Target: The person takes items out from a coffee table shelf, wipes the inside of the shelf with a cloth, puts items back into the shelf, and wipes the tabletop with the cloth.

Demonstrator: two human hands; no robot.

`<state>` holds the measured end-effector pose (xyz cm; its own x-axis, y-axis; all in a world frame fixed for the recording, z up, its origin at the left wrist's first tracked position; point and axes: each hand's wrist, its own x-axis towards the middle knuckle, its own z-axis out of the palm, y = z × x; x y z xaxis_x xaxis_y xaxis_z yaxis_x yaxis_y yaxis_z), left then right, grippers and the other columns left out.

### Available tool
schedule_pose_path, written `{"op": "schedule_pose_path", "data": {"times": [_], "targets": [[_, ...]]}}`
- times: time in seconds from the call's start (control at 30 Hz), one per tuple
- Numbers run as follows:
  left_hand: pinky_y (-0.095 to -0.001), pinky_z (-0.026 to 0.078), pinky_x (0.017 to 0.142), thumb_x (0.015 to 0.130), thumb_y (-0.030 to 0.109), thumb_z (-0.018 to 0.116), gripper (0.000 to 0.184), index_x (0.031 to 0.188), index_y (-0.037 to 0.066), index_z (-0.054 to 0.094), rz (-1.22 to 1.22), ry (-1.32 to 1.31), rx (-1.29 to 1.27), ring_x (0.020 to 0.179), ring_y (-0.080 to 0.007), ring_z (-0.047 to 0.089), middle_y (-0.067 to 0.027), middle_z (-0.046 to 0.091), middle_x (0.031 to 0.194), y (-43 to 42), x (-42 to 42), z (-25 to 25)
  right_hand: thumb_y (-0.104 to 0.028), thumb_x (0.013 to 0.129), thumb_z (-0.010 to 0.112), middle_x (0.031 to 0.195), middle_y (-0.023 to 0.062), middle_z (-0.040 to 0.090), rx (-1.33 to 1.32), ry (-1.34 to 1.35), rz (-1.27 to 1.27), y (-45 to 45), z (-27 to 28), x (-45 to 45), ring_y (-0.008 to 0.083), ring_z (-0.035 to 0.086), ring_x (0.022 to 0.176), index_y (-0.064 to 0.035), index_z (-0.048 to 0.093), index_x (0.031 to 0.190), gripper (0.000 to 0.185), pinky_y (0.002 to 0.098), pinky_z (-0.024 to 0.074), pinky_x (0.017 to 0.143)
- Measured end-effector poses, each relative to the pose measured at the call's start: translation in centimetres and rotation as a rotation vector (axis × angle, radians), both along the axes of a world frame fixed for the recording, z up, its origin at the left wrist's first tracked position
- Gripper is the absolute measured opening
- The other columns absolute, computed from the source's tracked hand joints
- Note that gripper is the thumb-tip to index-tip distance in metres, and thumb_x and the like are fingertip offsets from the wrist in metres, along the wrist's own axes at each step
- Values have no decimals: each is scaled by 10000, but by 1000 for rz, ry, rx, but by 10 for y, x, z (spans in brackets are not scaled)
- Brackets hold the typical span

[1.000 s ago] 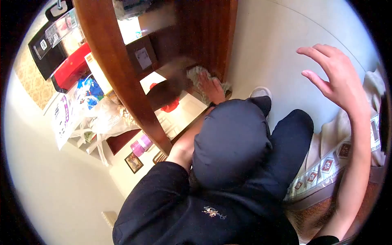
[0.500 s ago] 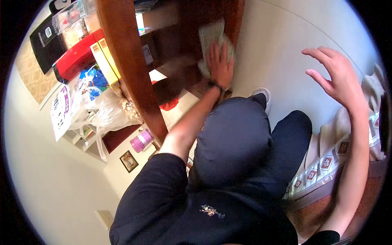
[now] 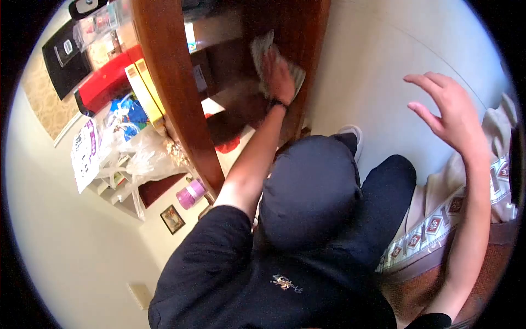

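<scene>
Slippage as a likely fault in one-handed contact.
Nearest, the right hand (image 3: 450, 112) hangs in the air, fingers loosely curled, gripping nothing; beyond, the left hand (image 3: 278, 77) lies with fingers extended over a cloth (image 3: 261, 50) against a dark wooden panel (image 3: 313, 44). Apparently unpinched, the cloth could bunch or slide free if palm pressure eases.

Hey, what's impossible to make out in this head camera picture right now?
All in the head view:
Cloth: middle hidden under the left hand.
White shoe: partly covered by the dark trouser leg.
Framed picture: too small to tell its subject.
Wooden furniture: cut off by the top edge.
</scene>
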<state>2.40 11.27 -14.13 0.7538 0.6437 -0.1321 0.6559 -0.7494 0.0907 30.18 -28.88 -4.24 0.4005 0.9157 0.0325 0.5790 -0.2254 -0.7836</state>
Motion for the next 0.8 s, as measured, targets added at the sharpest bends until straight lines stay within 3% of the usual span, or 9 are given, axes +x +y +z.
{"op": "schedule_pose_path", "data": {"times": [0.1,0.2,0.3,0.4,0.5,0.6,0.67,0.77,0.8], "targets": [[-550,198,1248,1082,268,397,580,1602,31,299,122,-121,-20,1545,-415,219,-246,285,1650,64,-3,-20,-265,915,711,988,161,677,-40,36,21,2,1,-5,373,648,946,-68,650,1212,362,453,521,854],[-550,226,1249,1104,280,378,548,1621,115,307,383,158,-121,1544,-429,218,-201,209,1690,95,50,-26,-267,915,710,982,158,676,-25,11,17,-1,-4,-8,371,649,936,-67,654,1205,356,456,522,845],[-495,282,1230,1074,236,417,529,1546,-2,395,-24,-116,123,1497,-442,306,-266,336,1616,30,28,0,-271,918,707,985,160,678,-30,16,19,1,2,-4,375,650,938,-67,656,1208,359,458,523,845],[-491,283,1230,1075,238,415,524,1545,7,402,138,-181,0,1497,-441,303,-266,317,1626,51,30,-7,-271,917,707,988,161,679,-24,43,34,2,1,-6,378,650,936,-68,657,1212,362,458,524,844],[-492,279,1230,1071,235,425,550,1581,41,353,336,60,-139,1525,-438,237,-273,252,1650,55,85,11,-274,915,709,979,163,676,7,34,17,2,0,-6,380,648,929,-67,656,1207,361,460,523,839],[-524,241,1237,1053,258,471,605,1603,61,315,-187,-4,84,1532,-446,217,-273,235,1656,7,17,9,-275,914,709,965,161,672,-41,53,21,2,5,-5,379,645,926,-65,657,1193,353,463,522,834],[-529,200,1250,1047,277,485,636,1614,64,290,-214,211,123,1539,-443,204,-268,232,1659,-51,-55,22,-276,913,710,957,158,672,-22,53,20,2,1,-7,378,645,924,-66,658,1188,349,465,522,832],[-521,191,1254,1046,336,498,660,1625,107,280,-138,133,110,1545,-434,199,-255,260,1655,-25,-133,0,-276,908,712,944,151,672,-24,28,22,2,3,-3,377,645,917,-70,660,1180,346,469,523,829],[-523,190,1256,1040,378,509,682,1623,106,283,117,61,123,1541,-435,208,-242,279,1651,9,-139,-24,-276,904,714,939,148,672,-44,31,32,2,4,-4,376,645,912,-72,661,1178,345,470,523,828]]}}
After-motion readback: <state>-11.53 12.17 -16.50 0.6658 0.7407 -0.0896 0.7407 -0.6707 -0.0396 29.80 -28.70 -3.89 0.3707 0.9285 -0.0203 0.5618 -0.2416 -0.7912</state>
